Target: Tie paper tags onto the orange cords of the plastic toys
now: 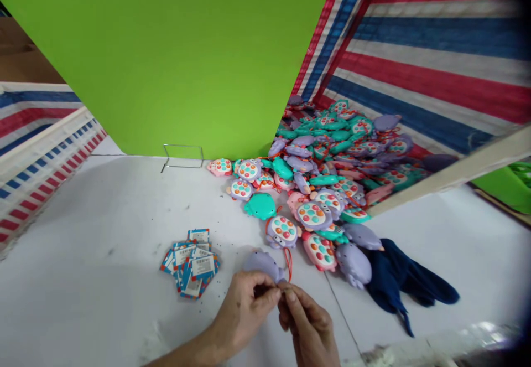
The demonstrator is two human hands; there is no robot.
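The purple toy (262, 264) lies just beyond your left hand (234, 314), farther from your right hand (309, 322), long axis roughly left to right; both hands' fingertips pinch narrowly, on what I cannot tell.

Soft, even light; right-hand corners blacken, lower right edge blurred

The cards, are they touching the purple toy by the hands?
Apart: the head view shows white table between the cards and the purple toy.

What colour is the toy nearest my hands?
The toy is light purple, clearest in the head view.
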